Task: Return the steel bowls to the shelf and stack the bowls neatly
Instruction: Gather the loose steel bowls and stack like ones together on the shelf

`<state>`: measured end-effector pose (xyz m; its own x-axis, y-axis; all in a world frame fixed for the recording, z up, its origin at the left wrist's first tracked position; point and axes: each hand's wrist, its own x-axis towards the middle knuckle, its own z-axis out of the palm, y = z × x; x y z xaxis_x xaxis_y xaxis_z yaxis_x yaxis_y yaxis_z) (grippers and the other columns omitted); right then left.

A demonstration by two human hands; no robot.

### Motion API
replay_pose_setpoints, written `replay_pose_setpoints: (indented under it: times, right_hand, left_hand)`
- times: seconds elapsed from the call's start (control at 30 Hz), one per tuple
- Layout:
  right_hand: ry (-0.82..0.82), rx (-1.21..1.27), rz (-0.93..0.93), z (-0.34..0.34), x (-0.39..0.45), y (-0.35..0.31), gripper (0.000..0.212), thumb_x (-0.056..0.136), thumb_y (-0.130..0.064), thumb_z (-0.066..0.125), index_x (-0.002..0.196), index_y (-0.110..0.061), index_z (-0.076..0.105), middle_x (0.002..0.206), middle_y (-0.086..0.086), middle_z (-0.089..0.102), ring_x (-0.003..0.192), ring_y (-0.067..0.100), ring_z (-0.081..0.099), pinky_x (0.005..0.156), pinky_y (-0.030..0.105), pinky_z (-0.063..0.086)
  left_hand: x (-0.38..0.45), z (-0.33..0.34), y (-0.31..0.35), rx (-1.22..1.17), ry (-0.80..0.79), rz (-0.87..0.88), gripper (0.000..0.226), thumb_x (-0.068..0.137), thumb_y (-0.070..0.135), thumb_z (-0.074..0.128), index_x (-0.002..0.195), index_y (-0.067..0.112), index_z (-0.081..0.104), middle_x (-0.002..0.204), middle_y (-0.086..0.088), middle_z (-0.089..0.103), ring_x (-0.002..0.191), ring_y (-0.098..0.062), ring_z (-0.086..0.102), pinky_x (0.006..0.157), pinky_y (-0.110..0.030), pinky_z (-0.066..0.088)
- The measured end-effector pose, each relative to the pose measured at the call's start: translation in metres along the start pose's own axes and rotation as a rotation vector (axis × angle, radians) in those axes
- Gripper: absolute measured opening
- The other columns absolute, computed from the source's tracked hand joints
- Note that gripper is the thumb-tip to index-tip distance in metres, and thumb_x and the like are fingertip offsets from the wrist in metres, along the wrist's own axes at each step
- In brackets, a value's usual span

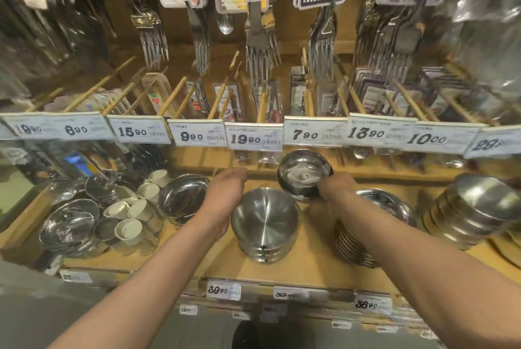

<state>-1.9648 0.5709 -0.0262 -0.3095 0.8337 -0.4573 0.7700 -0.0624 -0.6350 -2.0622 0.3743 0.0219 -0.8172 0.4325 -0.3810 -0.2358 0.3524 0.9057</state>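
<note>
Head view: a wooden store shelf (pixel 307 267) seen from above, both bare forearms reaching in over its front edge.
Right hand (pixel 337 186): fingers curled over the near rim of a small steel bowl (pixel 303 172), gripping it; the bowl is raised above the shelf board, tilted so its shiny inside faces the camera, at the back of the shelf under the 7.90 price tag (pixel 314 134).
Left hand (pixel 225 193): fingers loosely bent and together, holding nothing; it sits between a wide steel bowl (pixel 183 195) on its left and the middle stack on its right. Whether it touches either cannot be told.
Middle stack (pixel 265 227): several steel bowls nested open side up, standing on the shelf just in front of and below the held bowl.
Right stack (pixel 363 235): nested steel bowls partly hidden under the right forearm.
Far right: a stack of steel plates (pixel 476 213), leaning.
Left side: white cups (pixel 132 217) lying jumbled beside shiny steel bowls (pixel 70 224).
Above: a row of price tags, with packaged forks (pixel 262 49) hanging over them.
</note>
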Motion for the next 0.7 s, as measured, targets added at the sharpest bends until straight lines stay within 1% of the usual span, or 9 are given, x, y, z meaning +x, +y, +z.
replay_pose_setpoints:
  times: [0.1,0.2,0.27,0.37,0.43,0.47,0.53,0.6,0.7]
  right_hand:
    - [0.001,0.048,0.011,-0.009,-0.008,0.004,0.016,0.091,-0.002,0.065,0.105,0.005,0.066,0.069,0.006,0.056,0.047,0.017,0.052,0.022,0.015,0.028]
    - [-0.011,0.189,0.021,-0.017,-0.018,0.012,0.008,0.095,-0.003,0.063,0.096,0.005,0.062,0.081,0.017,0.066,0.031,0.018,0.060,0.027,0.017,0.040]
    - [-0.031,0.248,0.014,-0.024,-0.025,0.017,0.008,0.094,-0.003,0.064,0.092,0.002,0.060,0.090,0.020,0.069,0.034,0.020,0.064,0.031,0.021,0.047]
    - [-0.062,0.329,0.012,-0.038,-0.038,0.027,0.006,0.093,0.001,0.064,0.093,0.003,0.058,0.090,0.021,0.068,0.047,0.027,0.071,0.038,0.026,0.055]
    - [-0.099,0.378,0.013,-0.048,-0.048,0.033,0.003,0.092,0.005,0.062,0.094,0.005,0.060,0.092,0.023,0.069,0.054,0.030,0.074,0.042,0.027,0.058]
    - [-0.116,0.402,0.013,-0.053,-0.052,0.037,0.002,0.092,0.006,0.061,0.094,0.006,0.060,0.092,0.024,0.069,0.056,0.031,0.074,0.044,0.028,0.059]
    - [-0.135,0.440,0.018,-0.062,-0.060,0.043,0.003,0.092,0.007,0.059,0.091,0.006,0.058,0.091,0.025,0.070,0.057,0.031,0.075,0.047,0.031,0.061]
    - [-0.164,0.485,0.033,-0.073,-0.064,0.050,0.003,0.092,0.008,0.057,0.092,0.005,0.056,0.091,0.026,0.071,0.059,0.031,0.075,0.050,0.032,0.062]
    - [-0.277,0.588,0.044,-0.093,-0.066,0.064,0.014,0.091,0.011,0.054,0.104,0.011,0.058,0.077,0.021,0.073,0.057,0.026,0.072,0.053,0.031,0.062]
  left_hand:
    - [0.001,0.009,0.007,0.021,-0.032,0.019,0.033,0.099,0.018,0.050,0.129,0.015,0.063,0.133,-0.004,0.061,0.121,-0.023,0.056,0.111,-0.049,0.044]
    - [0.000,0.019,0.008,0.068,-0.080,0.026,0.018,0.099,0.014,0.051,0.111,0.014,0.064,0.108,-0.008,0.065,0.099,-0.022,0.059,0.101,-0.051,0.053]
    - [-0.001,0.028,0.008,0.106,-0.138,0.001,0.019,0.098,0.018,0.055,0.115,0.011,0.061,0.104,-0.009,0.066,0.093,-0.025,0.061,0.097,-0.053,0.055]
    - [-0.007,0.044,0.011,0.168,-0.249,-0.053,0.036,0.095,0.032,0.064,0.124,0.012,0.059,0.118,-0.014,0.066,0.107,-0.031,0.066,0.094,-0.050,0.058]
    - [-0.013,0.056,0.012,0.225,-0.329,-0.082,0.040,0.095,0.038,0.064,0.126,0.014,0.059,0.119,-0.013,0.067,0.111,-0.032,0.067,0.089,-0.047,0.060]
    - [-0.015,0.063,0.013,0.229,-0.364,-0.095,0.036,0.096,0.035,0.063,0.123,0.012,0.059,0.115,-0.014,0.070,0.105,-0.031,0.071,0.085,-0.044,0.062]
    - [-0.020,0.073,0.014,0.195,-0.402,-0.097,0.019,0.097,0.016,0.062,0.112,0.005,0.058,0.100,-0.018,0.075,0.081,-0.025,0.078,0.065,-0.032,0.064]
    - [-0.025,0.082,0.017,0.197,-0.407,-0.088,0.005,0.097,0.002,0.057,0.099,0.004,0.054,0.090,-0.020,0.073,0.064,-0.022,0.076,0.049,-0.023,0.058]
    - [-0.027,0.091,0.020,0.216,-0.463,-0.084,0.008,0.098,-0.002,0.049,0.103,0.001,0.055,0.096,-0.026,0.071,0.071,-0.028,0.077,0.051,-0.026,0.061]
